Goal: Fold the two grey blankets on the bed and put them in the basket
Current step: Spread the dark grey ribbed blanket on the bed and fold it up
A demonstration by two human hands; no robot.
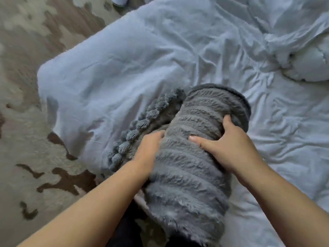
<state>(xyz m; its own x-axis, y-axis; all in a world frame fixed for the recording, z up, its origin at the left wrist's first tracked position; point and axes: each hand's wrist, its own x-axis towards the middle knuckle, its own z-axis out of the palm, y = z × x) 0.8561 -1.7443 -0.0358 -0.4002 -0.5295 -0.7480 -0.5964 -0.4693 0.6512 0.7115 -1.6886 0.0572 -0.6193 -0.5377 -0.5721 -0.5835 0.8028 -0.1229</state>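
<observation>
Gripping the bundled grey blanket from both sides, the hands seem to be keeping its layers from springing apart. The right hand clamps the blanket's upper right flank, thumb pressed into the pile and fingers hooked over its rolled rim. The left hand pushes in at the blanket's left side, where its fingers vanish under the fold, so I cannot tell whether they are curled or flat.

The blanket lies on the bed with its nearest end overhanging towards the person. This looks like a late fold or a lift about to start. A pom-pom trim spills loose to the left of the blanket and could snag or unroll when carried.

Left of the blanket, the bed's edge drops to a patterned rug, which gives open floor on that side. Beyond and to the right of the blanket is rumpled bedding with room to set it down, and a pale cushion sits well apart at the far right. No second blanket or basket is in view.
</observation>
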